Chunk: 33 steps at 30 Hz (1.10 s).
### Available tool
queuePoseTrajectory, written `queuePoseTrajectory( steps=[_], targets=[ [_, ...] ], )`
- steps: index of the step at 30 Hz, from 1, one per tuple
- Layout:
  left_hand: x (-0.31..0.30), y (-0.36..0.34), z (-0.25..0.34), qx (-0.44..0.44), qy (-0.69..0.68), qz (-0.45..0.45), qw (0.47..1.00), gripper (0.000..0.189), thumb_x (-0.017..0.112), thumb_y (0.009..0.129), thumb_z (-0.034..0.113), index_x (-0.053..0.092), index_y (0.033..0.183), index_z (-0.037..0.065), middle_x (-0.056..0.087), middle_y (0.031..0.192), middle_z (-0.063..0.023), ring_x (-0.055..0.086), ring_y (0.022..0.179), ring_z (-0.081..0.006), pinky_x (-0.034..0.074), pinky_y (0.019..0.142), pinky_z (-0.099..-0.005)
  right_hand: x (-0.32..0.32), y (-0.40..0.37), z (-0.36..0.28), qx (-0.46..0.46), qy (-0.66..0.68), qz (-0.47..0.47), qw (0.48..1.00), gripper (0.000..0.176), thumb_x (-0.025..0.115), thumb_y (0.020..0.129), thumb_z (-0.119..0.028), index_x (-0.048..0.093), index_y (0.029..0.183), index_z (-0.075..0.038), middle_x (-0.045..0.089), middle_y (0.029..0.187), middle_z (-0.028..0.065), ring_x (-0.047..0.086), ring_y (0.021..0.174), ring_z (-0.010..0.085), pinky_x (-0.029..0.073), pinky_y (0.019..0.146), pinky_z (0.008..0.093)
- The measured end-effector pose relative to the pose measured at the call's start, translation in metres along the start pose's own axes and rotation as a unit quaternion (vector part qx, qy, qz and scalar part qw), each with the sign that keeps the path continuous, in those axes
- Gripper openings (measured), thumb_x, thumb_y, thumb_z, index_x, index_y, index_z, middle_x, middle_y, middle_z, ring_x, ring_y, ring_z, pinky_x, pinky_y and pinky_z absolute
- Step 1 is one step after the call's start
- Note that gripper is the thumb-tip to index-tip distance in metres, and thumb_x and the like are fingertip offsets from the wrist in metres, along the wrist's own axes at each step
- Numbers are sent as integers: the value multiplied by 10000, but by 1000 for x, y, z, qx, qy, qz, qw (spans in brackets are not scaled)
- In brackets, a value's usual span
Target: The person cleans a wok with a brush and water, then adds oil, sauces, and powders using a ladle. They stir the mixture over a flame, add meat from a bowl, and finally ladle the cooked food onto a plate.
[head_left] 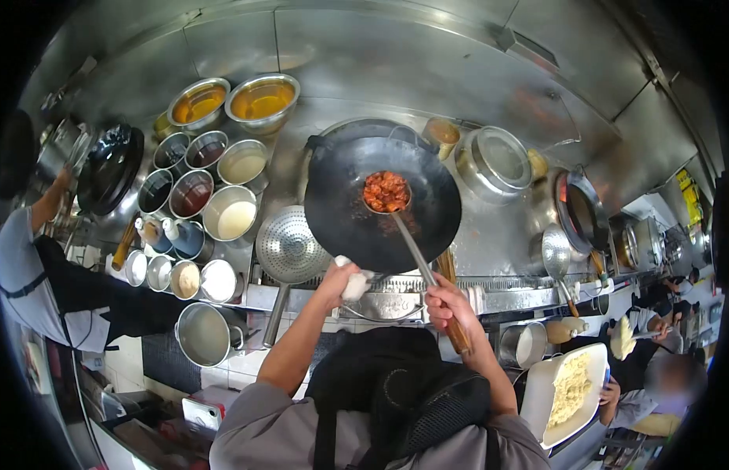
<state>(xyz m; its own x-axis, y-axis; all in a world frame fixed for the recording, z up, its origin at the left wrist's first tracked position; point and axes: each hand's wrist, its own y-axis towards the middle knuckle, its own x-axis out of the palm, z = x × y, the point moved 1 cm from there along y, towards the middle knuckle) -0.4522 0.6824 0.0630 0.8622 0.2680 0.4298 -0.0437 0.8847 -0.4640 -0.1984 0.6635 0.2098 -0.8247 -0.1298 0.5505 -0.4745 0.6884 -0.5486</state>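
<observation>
The left hand (339, 276) is closed around a white cloth (355, 287) bunched over the near edge of the wok (341, 211), at its 6 o'clock. The right hand (449, 307) is wrapped tightly round the wooden end of the ladle (407, 243), whose shaft runs up toward 11 o'clock into the pan. The ladle's bowl sits near the wok's centre, heaped with red glazed food (386, 190).

As for progress, the food looks cooked and coated. Nearly all of it is gathered in the ladle, and only dark sauce smears show on the wok around it. None of it has left the pan, and no dish for it shows beside the wok.

A perforated strainer (290, 247) lies against the wok's rim at 8 o'clock. From 9 to 10 o'clock there is a cluster of sauce bowls (223, 192) holding dark and pale liquids. Two oil bowls (231, 100) stand at 11 o'clock. A lidded pot (498, 160) stands at 2 o'clock, a second wok (584, 207) lies well apart at 3 o'clock, and a spare ladle (556, 254) rests just below it.

At 4 o'clock another person's hand (607, 392) steadies a white tray (534, 392) of pale shredded food. A co-worker (36, 266) in an apron stands far out at 9 o'clock.
</observation>
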Motion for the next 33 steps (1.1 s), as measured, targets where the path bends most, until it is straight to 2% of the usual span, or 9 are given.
queuePoseTrajectory(
  steps=[4,12,16,18,22,25,28,32,33],
  targets=[
    [22,-4,4,-94,-100,-68,988,174,567,862,92,558,1006,-5,645,918,-137,678,748,-253,584,619,-391,-4,-14,-9,-15,3,2,1000,468,529,957,-128,373,1399,-111,414,681,-33,346,395,10,320,320,198],
    [25,47,-19,0,-97,-40,995,182,566,910,175,559,989,12,633,887,-106,665,708,-243,579,618,-395,-2,-34,-13,-5,-20,55,998,430,513,970,-136,414,1388,-150,398,658,-37,346,395,2,319,308,188],
    [17,86,-29,36,-99,22,994,352,595,948,385,576,1032,43,647,899,-83,634,691,-184,534,598,-347,-9,-36,-23,-3,-68,24,997,533,539,947,-133,342,1441,-105,419,692,-26,348,417,18,323,336,193],
    [-6,116,-62,155,8,227,961,419,590,949,453,579,1058,49,641,874,-61,626,704,-161,516,596,-334,-4,-44,-36,-4,-106,14,994,543,539,940,-124,341,1444,-87,419,674,-19,348,412,19,318,323,195],
    [-44,-50,-22,129,-110,104,980,340,608,959,359,584,1105,53,656,913,-57,639,767,-155,535,673,-327,-14,-49,-69,39,-204,-72,975,549,518,939,-88,330,1455,-74,407,626,-16,322,362,29,284,288,194],
    [-73,-130,-60,133,-89,161,974,317,659,926,334,607,1066,55,629,854,-30,599,719,-128,500,605,-302,-22,-33,-72,66,-292,-156,941,580,528,925,-86,314,1462,-47,389,586,-11,320,358,38,269,287,201],
    [-67,-209,-106,158,-94,248,951,299,714,888,289,625,1046,52,646,956,-42,593,843,-141,502,719,-317,-4,-6,-69,172,-390,-232,874,605,465,924,-31,246,1488,-50,413,570,18,320,333,61,262,275,212],
    [-23,-281,-192,177,-152,394,889,633,793,784,337,471,1211,-2,607,1065,-146,604,896,-197,522,702,-358,19,52,-31,245,-482,-485,687,605,526,957,-118,248,1491,-52,383,568,18,302,380,52,238,315,181],
    [-7,-299,-211,155,-162,455,862,710,803,768,347,432,1251,-19,595,1095,-163,604,927,-217,525,736,-366,39,37,-18,322,-448,-443,707,560,476,977,-86,254,1491,-74,394,587,34,303,373,57,237,316,178]
  ],
)
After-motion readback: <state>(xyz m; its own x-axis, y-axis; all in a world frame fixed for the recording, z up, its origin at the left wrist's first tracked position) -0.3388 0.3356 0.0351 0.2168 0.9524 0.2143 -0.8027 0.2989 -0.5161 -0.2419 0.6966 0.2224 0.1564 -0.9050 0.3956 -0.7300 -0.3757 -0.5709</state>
